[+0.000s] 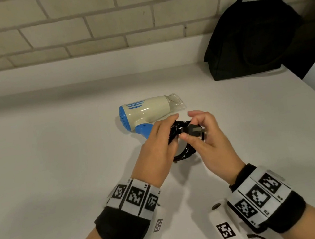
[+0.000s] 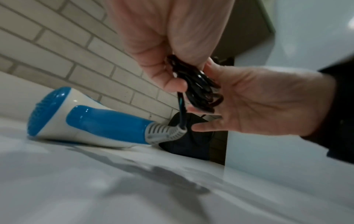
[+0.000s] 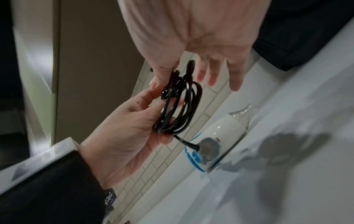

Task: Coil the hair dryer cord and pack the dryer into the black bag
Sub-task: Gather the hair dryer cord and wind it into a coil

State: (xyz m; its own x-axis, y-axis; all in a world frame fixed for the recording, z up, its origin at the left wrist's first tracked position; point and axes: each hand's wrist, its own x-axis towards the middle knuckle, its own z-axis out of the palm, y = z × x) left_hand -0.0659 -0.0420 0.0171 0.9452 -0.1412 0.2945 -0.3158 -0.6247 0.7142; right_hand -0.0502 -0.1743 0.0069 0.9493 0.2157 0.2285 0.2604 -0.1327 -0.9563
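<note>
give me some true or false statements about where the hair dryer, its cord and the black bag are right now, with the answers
1. The cream and blue plastic hair dryer lies on its side on the white counter. True.
2. The black fabric bag already holds the dryer. False: the bag stands apart at the counter's far right, against the brick wall; the dryer lies outside it.
3. The black power cord is gathered in loops between both hands. True.
4. The right hand pinches the cord's black plug. True.
5. The left hand rests flat on the counter. False: it grips the coiled cord.
6. The cord is detached from the dryer. False: it runs into the handle's grey end.
</note>
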